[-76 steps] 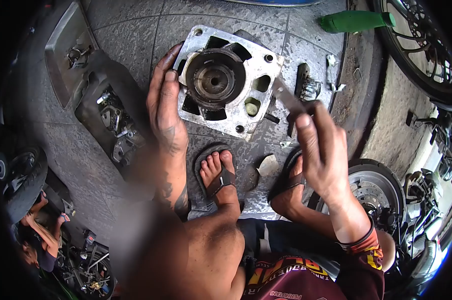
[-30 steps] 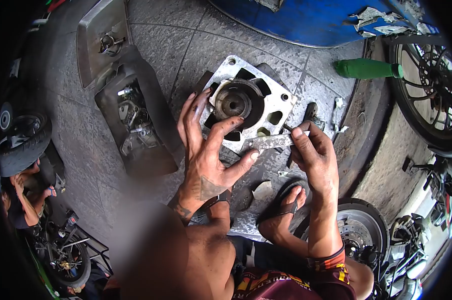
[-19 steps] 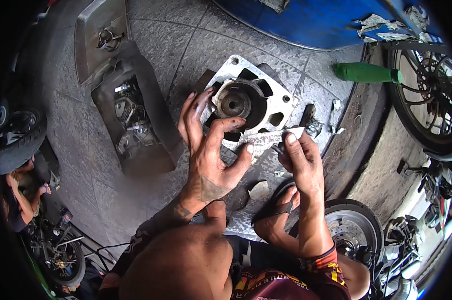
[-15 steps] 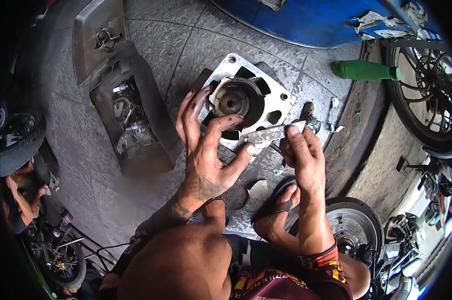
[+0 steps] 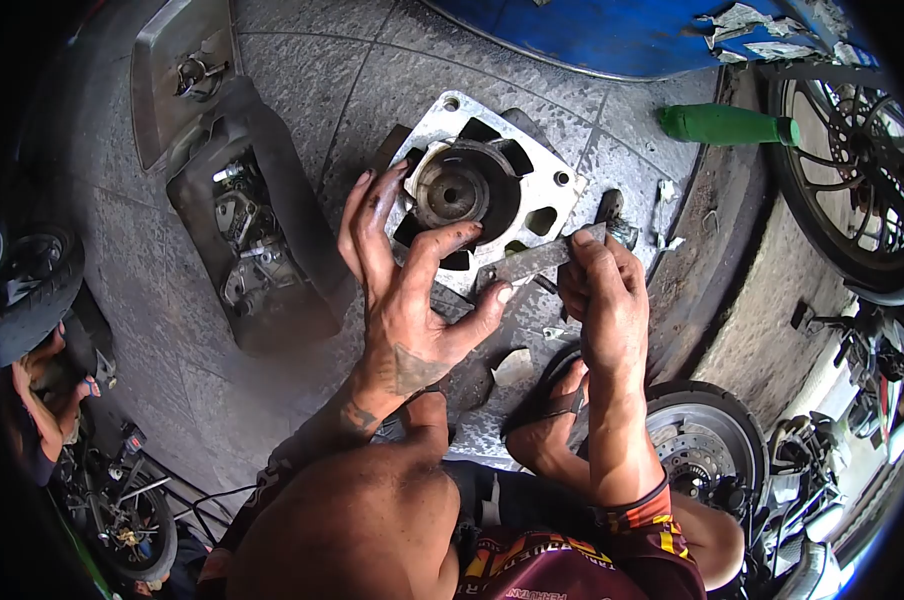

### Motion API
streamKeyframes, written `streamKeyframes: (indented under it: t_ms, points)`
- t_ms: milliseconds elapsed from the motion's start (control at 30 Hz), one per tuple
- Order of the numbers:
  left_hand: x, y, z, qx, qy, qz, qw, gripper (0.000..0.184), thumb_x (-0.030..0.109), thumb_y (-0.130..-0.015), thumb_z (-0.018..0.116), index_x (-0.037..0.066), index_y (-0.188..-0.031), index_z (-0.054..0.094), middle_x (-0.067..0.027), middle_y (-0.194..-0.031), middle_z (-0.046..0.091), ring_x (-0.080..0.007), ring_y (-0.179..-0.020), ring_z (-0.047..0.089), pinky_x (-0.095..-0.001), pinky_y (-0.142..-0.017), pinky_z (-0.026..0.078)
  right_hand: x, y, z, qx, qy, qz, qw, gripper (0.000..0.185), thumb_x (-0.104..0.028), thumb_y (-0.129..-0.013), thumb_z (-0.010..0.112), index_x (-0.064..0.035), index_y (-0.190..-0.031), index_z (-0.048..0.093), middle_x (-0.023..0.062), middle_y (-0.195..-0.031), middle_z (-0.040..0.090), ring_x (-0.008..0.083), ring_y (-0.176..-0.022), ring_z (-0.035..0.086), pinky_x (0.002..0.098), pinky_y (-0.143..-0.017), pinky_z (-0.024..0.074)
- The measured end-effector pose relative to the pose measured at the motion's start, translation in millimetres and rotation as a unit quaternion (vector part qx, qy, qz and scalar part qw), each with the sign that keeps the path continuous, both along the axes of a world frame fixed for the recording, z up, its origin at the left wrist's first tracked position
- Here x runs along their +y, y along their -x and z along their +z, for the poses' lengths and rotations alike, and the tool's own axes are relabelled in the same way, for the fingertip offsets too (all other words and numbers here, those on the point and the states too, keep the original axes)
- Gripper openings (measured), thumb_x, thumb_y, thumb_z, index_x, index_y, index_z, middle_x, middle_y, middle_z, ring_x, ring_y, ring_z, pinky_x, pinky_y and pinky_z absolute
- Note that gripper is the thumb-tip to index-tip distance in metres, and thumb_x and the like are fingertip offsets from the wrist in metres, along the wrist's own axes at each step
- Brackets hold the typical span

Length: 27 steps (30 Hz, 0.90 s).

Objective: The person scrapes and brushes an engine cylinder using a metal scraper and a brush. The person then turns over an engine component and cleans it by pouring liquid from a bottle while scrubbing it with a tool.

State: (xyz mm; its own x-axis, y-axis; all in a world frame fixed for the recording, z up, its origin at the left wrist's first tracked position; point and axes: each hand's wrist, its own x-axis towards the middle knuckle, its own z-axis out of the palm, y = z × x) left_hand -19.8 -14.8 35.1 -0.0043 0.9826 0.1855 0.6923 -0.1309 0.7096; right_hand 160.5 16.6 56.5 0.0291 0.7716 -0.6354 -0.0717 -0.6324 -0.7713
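A metal engine cylinder block [image 5: 544,190] with a round bore stands on the grey tiled floor. My left hand [image 5: 409,300] is at its left and lower side, fingers spread around the edge, with the index fingertip at the bore's rim. My right hand [image 5: 607,290] pinches the right end of a flat metal blade [image 5: 537,263] between thumb and fingers. The blade lies across the block's lower right edge, its other end near my left thumb. Scraps of torn material [image 5: 513,368] lie on the floor below the block.
At the left, a dark container [image 5: 312,240] holds metal parts, beside a metal tray [image 5: 157,120]. A green bottle [image 5: 722,124] lies at the upper right near a wheel [image 5: 862,160]. Another wheel [image 5: 742,420] is at the lower right. A person [image 5: 44,400] sits at the far left.
My left hand has shifted from the block's left side to its lower edge, near the blade. The right hand has brought the blade across that edge. The view has also shifted.
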Motion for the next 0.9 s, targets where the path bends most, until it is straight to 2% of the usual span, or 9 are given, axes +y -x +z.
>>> streamKeyframes:
  t_ms: [67,633,733,900]
  points:
    - [0.2,-1.9,0.9,-0.007,0.002,0.01,1.0,0.042,0.03,-0.071,0.079,0.011,-0.106,0.066,-0.0243,-0.146,0.03,-0.0451,-0.137,0.019,-0.0573,-0.111,0.018,3.1,4.9,3.8,-0.013,0.007,-0.01,1.0,0.029,-0.023,-0.095,0.052,-0.0132,-0.07,0.044,-0.0086,-0.06,0.031,0.0042,-0.051,0.026,0.0235,-0.047,0.0198]
    - [1.0,0.0,8.1,-0.023,0.025,-0.007,0.999,0.041,0.032,-0.074,0.078,0.009,-0.105,0.064,-0.0251,-0.145,0.028,-0.0458,-0.137,0.017,-0.0588,-0.111,0.016,1.3,-4.8,1.0,0.005,0.008,0.011,1.0,0.025,-0.021,-0.093,0.053,-0.0113,-0.071,0.048,-0.0079,-0.06,0.033,0.0039,-0.05,0.027,0.0229,-0.046,0.0199]
    - [1.0,-0.4,-2.2,-0.007,0.005,0.0,1.0,0.044,0.034,-0.074,0.078,0.009,-0.107,0.064,-0.0261,-0.145,0.028,-0.0463,-0.137,0.017,-0.0589,-0.111,0.017,11.0,5.6,2.9,-0.038,0.004,0.001,0.999,0.026,-0.021,-0.094,0.054,-0.0109,-0.071,0.048,-0.0081,-0.059,0.034,0.0037,-0.049,0.028,0.0228,-0.045,0.02]
    - [1.7,-0.1,6.4,-0.02,0.01,-0.001,1.0,0.041,0.032,-0.074,0.077,0.01,-0.106,0.064,-0.0252,-0.145,0.029,-0.0459,-0.136,0.019,-0.0585,-0.111,0.017,6.1,-2.1,0.6,-0.042,-0.003,0.033,0.999,0.026,-0.022,-0.094,0.053,-0.0105,-0.072,0.049,-0.008,-0.059,0.034,0.0038,-0.049,0.028,0.0226,-0.045,0.02]
